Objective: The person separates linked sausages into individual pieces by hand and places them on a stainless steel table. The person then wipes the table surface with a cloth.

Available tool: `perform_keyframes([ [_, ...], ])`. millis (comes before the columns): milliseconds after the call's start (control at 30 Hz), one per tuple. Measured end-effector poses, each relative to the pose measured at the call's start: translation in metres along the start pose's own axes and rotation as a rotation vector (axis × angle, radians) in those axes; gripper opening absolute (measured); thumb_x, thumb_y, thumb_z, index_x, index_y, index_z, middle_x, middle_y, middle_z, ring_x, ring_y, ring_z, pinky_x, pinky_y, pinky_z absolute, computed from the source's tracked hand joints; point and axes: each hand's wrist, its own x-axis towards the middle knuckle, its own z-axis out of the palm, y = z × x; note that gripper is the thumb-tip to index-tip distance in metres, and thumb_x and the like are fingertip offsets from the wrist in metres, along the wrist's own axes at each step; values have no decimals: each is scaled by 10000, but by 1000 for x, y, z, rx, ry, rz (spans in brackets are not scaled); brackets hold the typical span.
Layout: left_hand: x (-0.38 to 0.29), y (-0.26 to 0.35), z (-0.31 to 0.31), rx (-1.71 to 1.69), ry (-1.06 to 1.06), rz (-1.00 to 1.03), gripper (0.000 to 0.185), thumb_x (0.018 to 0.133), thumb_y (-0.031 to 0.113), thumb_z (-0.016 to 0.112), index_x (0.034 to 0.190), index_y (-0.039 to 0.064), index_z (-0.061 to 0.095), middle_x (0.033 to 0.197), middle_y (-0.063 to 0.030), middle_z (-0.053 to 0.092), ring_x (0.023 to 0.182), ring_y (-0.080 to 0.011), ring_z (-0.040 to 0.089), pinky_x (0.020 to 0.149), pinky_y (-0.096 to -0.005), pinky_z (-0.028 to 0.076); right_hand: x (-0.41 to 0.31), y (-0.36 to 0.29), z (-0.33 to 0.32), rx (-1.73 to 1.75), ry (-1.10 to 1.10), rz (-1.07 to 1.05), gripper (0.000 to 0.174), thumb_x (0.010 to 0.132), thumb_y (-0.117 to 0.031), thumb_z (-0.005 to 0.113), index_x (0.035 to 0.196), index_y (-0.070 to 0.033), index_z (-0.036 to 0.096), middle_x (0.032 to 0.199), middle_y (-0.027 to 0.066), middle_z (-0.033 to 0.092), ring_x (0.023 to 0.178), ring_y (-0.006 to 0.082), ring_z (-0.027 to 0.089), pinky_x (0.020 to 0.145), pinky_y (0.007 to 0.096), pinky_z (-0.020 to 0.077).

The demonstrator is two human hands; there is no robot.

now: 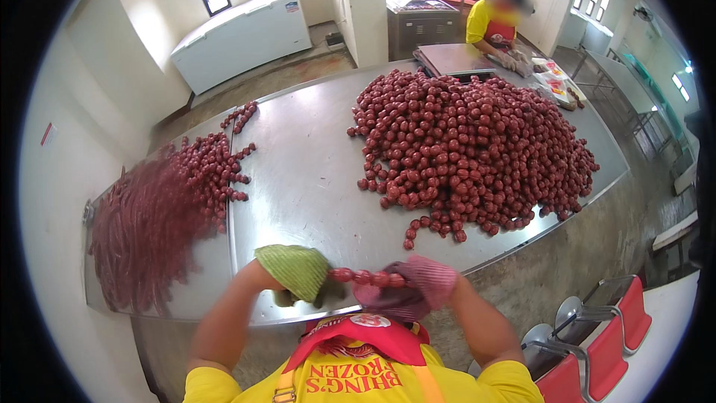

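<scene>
Between my two hands, above the table's near edge, runs a short string of round red sausage links [366, 277]. My left hand [293, 274], in a green knit glove, closes around its left end. The right end is gripped by my right hand [417, 285], which wears a pink and purple glove; its fingers are partly hidden. A large heap of linked round sausages [470, 145] covers the right part of the steel table [302, 179]. At the far left lie long untwisted sausage strands [145, 229], blurred in places, with more round links [210, 168] beside them.
Across the table a co-worker in a yellow shirt [478, 19] and gloves handles a plastic bag beside a flat metal platform [456, 59] and printed packs [554, 81]. Red chairs [607, 355] stand at the lower right, a white chest freezer [240, 39] by the far wall.
</scene>
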Motion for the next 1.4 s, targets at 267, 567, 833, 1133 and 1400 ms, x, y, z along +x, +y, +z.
perform_keyframes([
  [267,86,-75,24,-142,990,-98,314,1022,274,852,1230,67,741,1165,-134,767,1089,-322,752,942,-454,612,-127,48,24,311,756,-256,420,937,-306,822,1241,-37,714,922,116,695,823,306,701,829,412,613],
  [567,263,85,-181,-1808,700,824,343,1205,282,654,1523,152,671,1430,-35,750,1325,-240,705,1261,-431,496,32,73,19,436,302,-227,609,781,-174,873,1338,-25,674,1048,98,756,989,264,780,864,401,647],
  [833,120,72,-206,-1441,512,1633,424,1139,257,740,1504,49,679,1518,-119,739,1455,-266,665,1274,-514,531,52,-11,76,-423,503,-253,811,766,-161,931,1503,-34,619,1200,109,725,1135,236,752,979,378,623],
  [1133,49,-200,-25,-1866,767,948,328,1145,283,724,1390,66,706,1379,-83,722,1303,-244,662,1135,-466,543,144,-80,119,-874,470,-118,856,779,-175,936,1550,-45,587,1284,100,699,1208,231,717,1042,378,583],
  [1400,-189,-394,205,-1971,1382,14,266,1149,306,711,1290,81,730,1256,-51,707,1169,-224,659,1012,-422,554,238,-115,168,-1082,372,-140,896,791,-187,940,1592,-56,559,1357,92,676,1273,228,685,1098,378,547],
])
